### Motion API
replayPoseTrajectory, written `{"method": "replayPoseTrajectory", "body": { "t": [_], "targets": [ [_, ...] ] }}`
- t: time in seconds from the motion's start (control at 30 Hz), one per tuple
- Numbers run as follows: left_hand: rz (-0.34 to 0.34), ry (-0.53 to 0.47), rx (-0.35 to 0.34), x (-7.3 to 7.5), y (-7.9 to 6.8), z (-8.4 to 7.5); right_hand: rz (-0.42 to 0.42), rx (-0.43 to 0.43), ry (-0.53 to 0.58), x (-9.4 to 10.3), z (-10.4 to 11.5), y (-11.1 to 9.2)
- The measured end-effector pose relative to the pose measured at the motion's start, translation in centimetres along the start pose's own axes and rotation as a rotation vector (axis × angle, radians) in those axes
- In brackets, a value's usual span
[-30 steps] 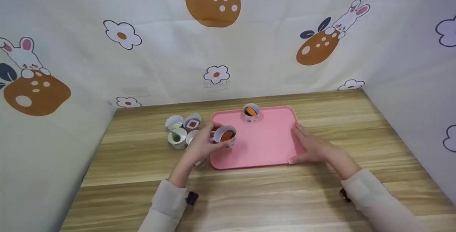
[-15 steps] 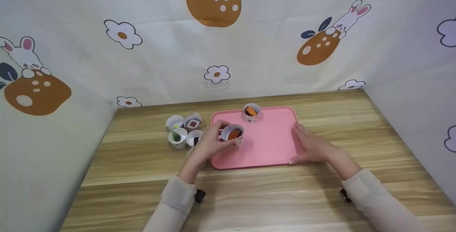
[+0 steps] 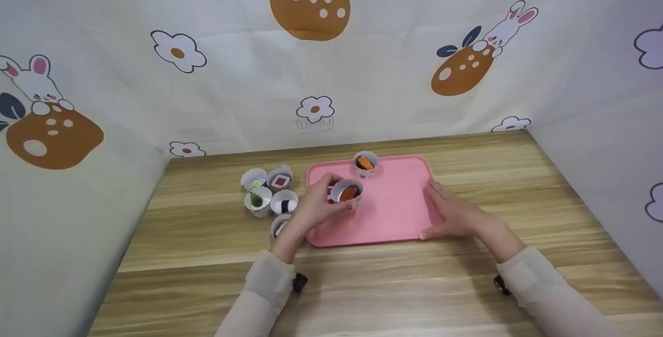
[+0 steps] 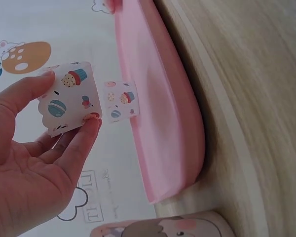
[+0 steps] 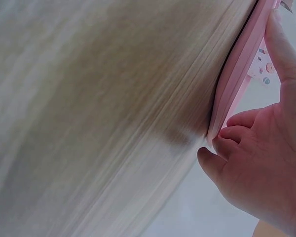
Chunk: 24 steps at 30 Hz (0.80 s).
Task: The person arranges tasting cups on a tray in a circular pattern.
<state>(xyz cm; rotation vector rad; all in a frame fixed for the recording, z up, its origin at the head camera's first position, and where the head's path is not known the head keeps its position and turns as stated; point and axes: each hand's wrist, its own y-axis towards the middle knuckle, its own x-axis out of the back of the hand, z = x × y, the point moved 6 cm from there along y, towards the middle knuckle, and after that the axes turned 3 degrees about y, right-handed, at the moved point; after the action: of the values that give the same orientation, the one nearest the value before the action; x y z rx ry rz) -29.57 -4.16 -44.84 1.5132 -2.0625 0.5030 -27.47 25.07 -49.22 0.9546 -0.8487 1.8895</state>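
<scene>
My left hand (image 3: 315, 209) holds a paper cupcake cup (image 4: 71, 98) between thumb and fingers, over the left part of the pink tray (image 3: 388, 213). Inside that cup lies a dark orange-red piece (image 3: 350, 193) that looks like toy sushi. A second cup (image 3: 366, 173), with a bright orange piece in it, stands at the tray's back edge. My right hand (image 3: 453, 214) rests against the tray's right side near the front corner, its thumb along the front edge and its fingers along the side.
Left of the tray, several more paper cups stand grouped on the wooden table (image 3: 197, 233). Among them are one with a green-topped piece (image 3: 256, 199) and one with a black-banded white piece (image 3: 285, 206). A printed curtain (image 3: 233, 93) hangs behind.
My left hand has carried the held cup rightward, from the tray's left edge further over the tray. Cups once behind this hand now show. My right hand and the tray stay put.
</scene>
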Motion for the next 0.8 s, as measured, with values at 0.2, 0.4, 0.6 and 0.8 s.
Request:
{"method": "replayPoseTrajectory", "body": {
  "t": [0.2, 0.4, 0.6, 0.8],
  "targets": [
    [0.008, -0.015, 0.041, -0.7, 0.6, -0.1, -0.006, 0.024, 0.009, 0.2, 0.3, -0.1],
    [0.009, -0.009, 0.055, -1.5, 1.2, -0.5, 0.001, 0.013, 0.005, 0.0, 0.1, 0.1],
    [0.004, -0.004, 0.041, -2.2, 1.9, -1.0, 0.001, -0.003, 0.003, 0.0, 0.0, 0.0],
    [-0.006, -0.011, -0.001, -2.8, 2.6, -1.7, -0.001, -0.001, -0.006, 0.0, 0.0, -0.1]
  ]
}}
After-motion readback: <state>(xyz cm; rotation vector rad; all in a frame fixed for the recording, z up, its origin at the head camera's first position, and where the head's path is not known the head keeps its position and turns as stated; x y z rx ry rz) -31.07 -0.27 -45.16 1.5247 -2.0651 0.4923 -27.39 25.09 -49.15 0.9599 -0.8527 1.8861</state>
